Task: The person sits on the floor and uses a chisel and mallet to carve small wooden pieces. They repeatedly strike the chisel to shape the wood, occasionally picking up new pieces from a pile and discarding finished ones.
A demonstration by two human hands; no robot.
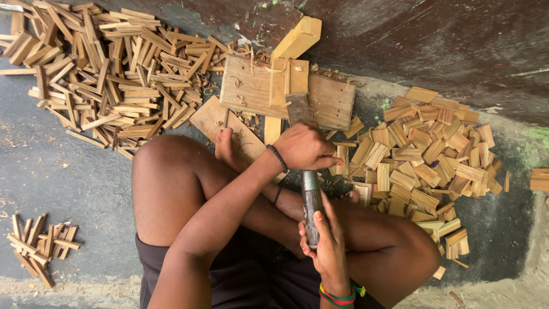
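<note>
My left hand (303, 146), with a dark band on its wrist, reaches across my crossed legs to the near edge of a pile of short flat wooden pieces (426, 151). Its fingers are curled downward, and whatever is under them is hidden. My right hand (327, 243), wearing a coloured bracelet, holds a dark cylindrical tool with a metal top (311, 206) upright above my lap. Just beyond the left hand lies a flat wooden work board (254, 86) with a block fixed across it.
A large heap of longer wooden sticks (97, 74) covers the ground at the upper left. A small bundle of sticks (37, 246) lies at the lower left. A pale wooden block (297, 40) leans behind the board. Shavings are scattered on the dark concrete.
</note>
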